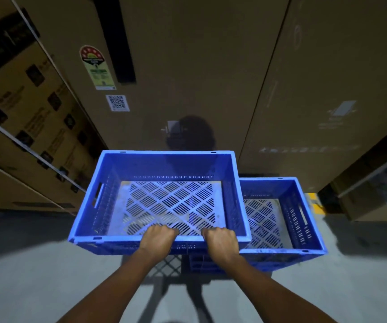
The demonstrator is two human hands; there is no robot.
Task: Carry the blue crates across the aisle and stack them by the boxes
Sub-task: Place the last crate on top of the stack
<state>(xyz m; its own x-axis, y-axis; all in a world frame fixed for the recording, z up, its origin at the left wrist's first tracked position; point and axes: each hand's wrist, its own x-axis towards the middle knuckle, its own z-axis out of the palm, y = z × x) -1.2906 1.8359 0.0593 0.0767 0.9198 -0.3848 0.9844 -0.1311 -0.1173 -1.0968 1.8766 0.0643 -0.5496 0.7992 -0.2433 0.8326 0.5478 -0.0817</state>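
1. Left hand (158, 236) and right hand (221, 238): both grips closed over the near rim of the carried blue crate (162, 197), side by side, apparently for balance.
2. Crate is held above the floor (48, 276), partly over the lower crate (281, 213), probably for stacking.
3. Both sit just before the cardboard boxes (199, 78).

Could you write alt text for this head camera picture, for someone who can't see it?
Two bare hands, left hand and right hand, grip the near rim of an empty blue crate held above the floor. A second blue crate sits lower to its right, before tall cardboard boxes.
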